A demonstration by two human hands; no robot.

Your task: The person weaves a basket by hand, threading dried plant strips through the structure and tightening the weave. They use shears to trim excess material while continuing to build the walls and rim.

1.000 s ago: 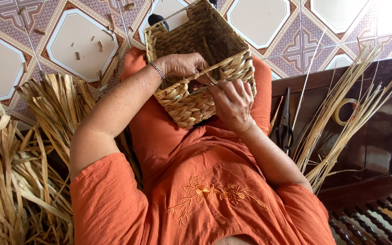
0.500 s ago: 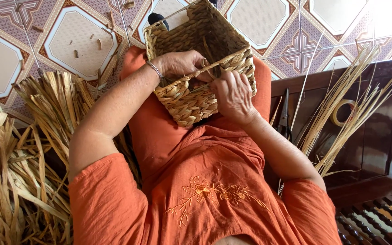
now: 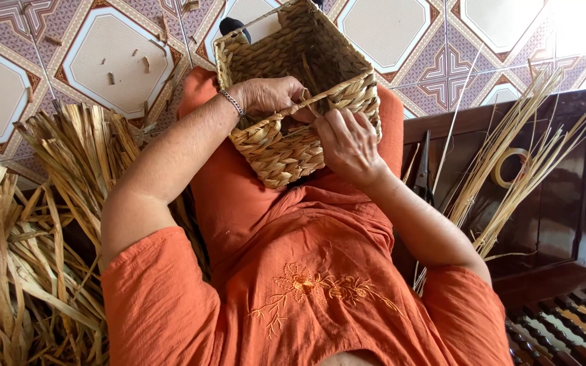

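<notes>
A square woven straw basket rests on my lap, its open mouth facing me. My left hand, with a silver bracelet at the wrist, reaches over the near rim and grips it. My right hand presses against the same rim from the right, fingers pinching a flat straw strand at the braided edge. I wear orange clothes with flower embroidery.
Bundles of dried straw leaves lie at my left. Long thin reeds lean on a dark wooden bench at my right, with black scissors and a roll of tape. Patterned floor tiles carry straw scraps.
My right hand has slid slightly up along the basket's rim toward my left hand. The basket has barely shifted.
</notes>
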